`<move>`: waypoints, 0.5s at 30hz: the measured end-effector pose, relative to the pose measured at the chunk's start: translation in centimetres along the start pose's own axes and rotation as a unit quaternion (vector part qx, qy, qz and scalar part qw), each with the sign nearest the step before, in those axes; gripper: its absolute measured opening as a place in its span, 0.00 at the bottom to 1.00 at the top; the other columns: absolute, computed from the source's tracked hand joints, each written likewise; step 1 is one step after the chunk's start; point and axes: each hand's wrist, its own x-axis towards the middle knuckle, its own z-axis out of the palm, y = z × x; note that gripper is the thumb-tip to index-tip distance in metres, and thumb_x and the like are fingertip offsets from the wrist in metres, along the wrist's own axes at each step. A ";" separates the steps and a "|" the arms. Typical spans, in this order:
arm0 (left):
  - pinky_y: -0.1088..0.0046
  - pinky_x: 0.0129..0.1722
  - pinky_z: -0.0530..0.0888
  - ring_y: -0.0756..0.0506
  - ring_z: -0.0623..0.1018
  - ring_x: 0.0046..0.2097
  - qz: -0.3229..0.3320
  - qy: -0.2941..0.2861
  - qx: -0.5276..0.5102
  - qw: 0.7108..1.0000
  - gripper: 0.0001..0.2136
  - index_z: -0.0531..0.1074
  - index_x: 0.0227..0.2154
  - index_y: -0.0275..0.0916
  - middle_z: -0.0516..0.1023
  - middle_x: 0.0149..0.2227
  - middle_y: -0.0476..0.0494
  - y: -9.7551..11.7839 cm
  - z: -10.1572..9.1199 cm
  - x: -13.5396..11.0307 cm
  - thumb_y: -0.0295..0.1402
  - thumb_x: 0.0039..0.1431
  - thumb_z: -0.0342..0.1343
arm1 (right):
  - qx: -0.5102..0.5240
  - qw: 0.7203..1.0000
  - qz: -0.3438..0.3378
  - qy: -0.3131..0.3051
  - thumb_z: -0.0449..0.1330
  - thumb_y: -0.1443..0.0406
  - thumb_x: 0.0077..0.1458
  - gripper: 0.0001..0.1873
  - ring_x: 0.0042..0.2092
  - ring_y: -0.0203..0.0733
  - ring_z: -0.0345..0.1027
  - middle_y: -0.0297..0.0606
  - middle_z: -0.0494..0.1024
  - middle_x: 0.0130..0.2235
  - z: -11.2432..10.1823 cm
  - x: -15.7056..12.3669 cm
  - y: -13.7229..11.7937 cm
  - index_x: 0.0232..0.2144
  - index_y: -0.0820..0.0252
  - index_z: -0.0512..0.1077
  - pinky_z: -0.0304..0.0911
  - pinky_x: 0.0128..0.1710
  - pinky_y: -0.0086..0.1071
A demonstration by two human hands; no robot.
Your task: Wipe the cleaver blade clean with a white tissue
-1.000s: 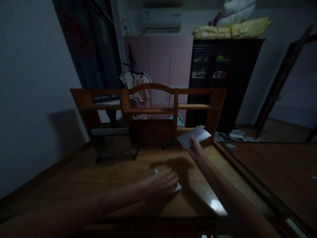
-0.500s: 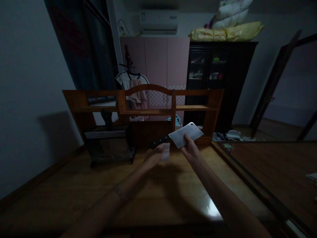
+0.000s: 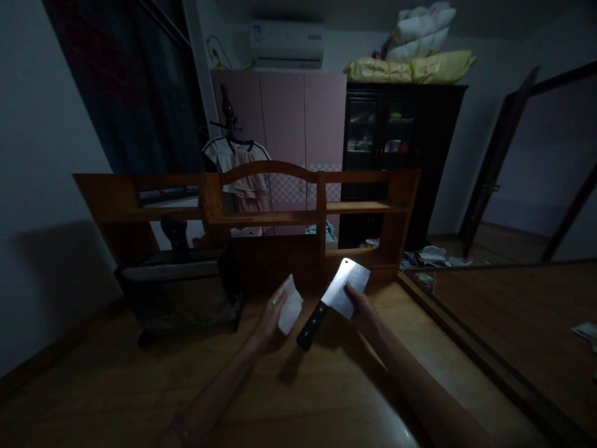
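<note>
A cleaver (image 3: 351, 281) with a shiny rectangular blade and a black riveted handle is held over the wooden desktop. My right hand (image 3: 361, 306) grips it by the blade, thumb flat on the near face, and the handle points down to the left. To the left of the cleaver, my left hand (image 3: 271, 314) is closed on a folded white tissue (image 3: 291, 305). Tissue and cleaver are apart. The fingers behind both things are hidden.
Behind the hands rises a wooden shelf unit (image 3: 275, 218) on the desktop (image 3: 242, 386). A dark knife-block-like holder (image 3: 180, 286) with a black handle sticking up stands at the left. A raised wooden edge (image 3: 448, 317) runs along the right.
My left hand with the tissue has moved left and down, away from the cleaver's handle. The cleaver has lowered and turned, its handle now pointing more steeply down. The view has shifted slightly.
</note>
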 end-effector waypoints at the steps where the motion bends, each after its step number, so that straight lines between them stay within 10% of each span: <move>1: 0.64 0.54 0.71 0.40 0.76 0.54 0.030 -0.051 0.038 0.998 0.22 0.68 0.57 0.38 0.75 0.53 0.37 -0.1 0.6 -0.7 0.42 0.63 0.53 | -0.005 1.000 0.001 -0.002 0.64 0.64 0.54 0.13 0.33 0.47 0.79 0.46 0.83 0.36 -0.1 0.0 0.4 0.41 0.67 0.75 0.74 0.36 0.37; 7: 0.54 0.65 0.53 0.40 0.60 0.66 0.121 -0.262 0.276 0.917 0.24 0.69 0.57 0.45 0.58 0.66 0.46 -0.6 2.1 -3.7 0.50 0.65 0.42 | 0.003 1.000 -0.030 0.003 0.64 0.61 0.54 0.14 0.35 0.47 0.79 0.44 0.83 0.37 -1.0 0.0 1.6 0.40 0.65 0.75 0.74 0.40 0.37; 11: 0.55 0.62 0.61 0.40 0.63 0.64 0.106 -0.268 0.286 0.914 0.28 0.65 0.60 0.44 0.58 0.66 0.43 -1.3 1.9 -4.2 0.49 0.68 0.31 | 0.006 0.999 -0.036 0.019 0.65 0.61 0.53 0.13 0.34 0.46 0.78 0.43 0.83 0.35 -1.2 -0.3 1.7 0.38 0.65 0.75 0.74 0.40 0.38; 15: 0.58 0.61 0.63 0.41 0.66 0.62 0.180 -0.221 0.371 0.884 0.25 0.58 0.64 0.46 0.64 0.63 0.42 -2.1 2.2 -4.4 0.46 0.66 0.45 | 0.010 0.999 -0.035 0.018 0.65 0.62 0.53 0.13 0.37 0.46 0.79 0.44 0.83 0.37 -0.5 -0.9 1.6 0.39 0.66 0.75 0.73 0.42 0.37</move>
